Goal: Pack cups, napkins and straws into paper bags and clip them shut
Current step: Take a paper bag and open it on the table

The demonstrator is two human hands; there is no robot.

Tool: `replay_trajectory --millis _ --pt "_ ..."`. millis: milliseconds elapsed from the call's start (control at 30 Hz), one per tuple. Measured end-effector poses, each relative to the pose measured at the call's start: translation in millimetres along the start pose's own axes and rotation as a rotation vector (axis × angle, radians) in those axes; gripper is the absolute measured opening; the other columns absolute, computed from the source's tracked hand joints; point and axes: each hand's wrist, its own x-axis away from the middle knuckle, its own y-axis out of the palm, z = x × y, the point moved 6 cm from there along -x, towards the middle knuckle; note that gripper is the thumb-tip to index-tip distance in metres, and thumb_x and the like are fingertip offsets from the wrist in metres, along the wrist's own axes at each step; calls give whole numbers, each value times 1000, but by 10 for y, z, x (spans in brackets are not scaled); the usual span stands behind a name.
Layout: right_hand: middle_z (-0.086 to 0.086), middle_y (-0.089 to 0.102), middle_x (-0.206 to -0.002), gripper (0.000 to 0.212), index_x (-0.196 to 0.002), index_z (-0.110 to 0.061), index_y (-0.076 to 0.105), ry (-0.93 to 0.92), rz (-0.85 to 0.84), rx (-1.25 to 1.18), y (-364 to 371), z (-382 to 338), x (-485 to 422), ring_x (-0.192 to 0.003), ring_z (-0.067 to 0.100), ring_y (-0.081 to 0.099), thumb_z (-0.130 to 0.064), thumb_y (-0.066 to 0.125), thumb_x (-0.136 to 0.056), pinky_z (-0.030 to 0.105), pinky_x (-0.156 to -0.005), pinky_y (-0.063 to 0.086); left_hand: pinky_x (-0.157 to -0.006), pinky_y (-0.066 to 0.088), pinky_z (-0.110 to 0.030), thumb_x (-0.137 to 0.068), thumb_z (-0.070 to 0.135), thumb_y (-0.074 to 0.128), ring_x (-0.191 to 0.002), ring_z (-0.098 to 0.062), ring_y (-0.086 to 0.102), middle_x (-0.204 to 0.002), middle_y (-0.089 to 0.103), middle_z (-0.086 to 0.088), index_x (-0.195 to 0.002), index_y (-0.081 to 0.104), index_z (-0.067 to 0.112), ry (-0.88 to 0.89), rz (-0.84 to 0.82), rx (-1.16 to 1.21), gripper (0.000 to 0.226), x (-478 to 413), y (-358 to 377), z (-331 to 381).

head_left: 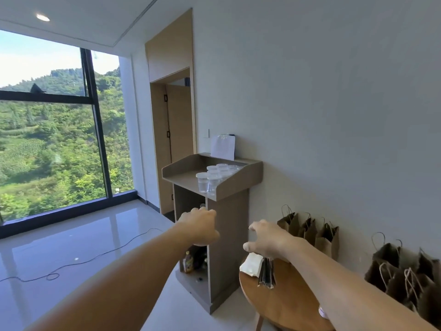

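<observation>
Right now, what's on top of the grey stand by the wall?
A cluster of clear lidded cups and, at the back, a white paper item leaning on the wall. The stand's raised side edge hides the bases of some cups.

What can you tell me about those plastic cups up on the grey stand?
The cups are clear plastic with whitish lids, standing upright in a tight cluster on the top of the grey stand, close to its raised side edge. The front one seems to hold some clear liquid. Nothing rests on them.
</observation>
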Motion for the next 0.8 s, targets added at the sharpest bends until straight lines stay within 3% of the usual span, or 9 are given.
replay_trajectory --millis 300,467,700,800 --pt "5 37 -151 71 -147 -21 38 121 -33 79 -129 742 -1236 -135 28 41 -55 58 -89 44 -106 41 -92 45 -42 -89 39 52 -118 -29 51 -131 50 -7 -137 43 18 146 -25 8 53 -1584 375 224" --pt "7 35 -154 71 -150 -19 35 138 -24 50 -253 1144 -2039 -138 29 39 -53 57 -92 44 -108 39 -85 47 -36 -91 39 54 -110 -25 55 -129 52 -6 -138 44 19 159 -36 34 51 -2496 481 351" --pt "7 35 -154 72 -150 -20 35 186 -49 57 -302 1790 -2796 -135 28 42 -54 57 -92 42 -106 42 -97 48 -42 -91 41 55 -122 -30 50 -140 47 -7 -146 39 18 230 -104 53 62 -3549 760 759" --pt "8 34 -154 73 -150 -18 35 240 -75 33 -264 2122 -3000 -136 29 40 -53 58 -91 44 -108 41 -94 47 -39 -91 42 55 -122 -28 51 -140 49 -7 -145 40 18 287 -114 58 61 -3973 902 964"
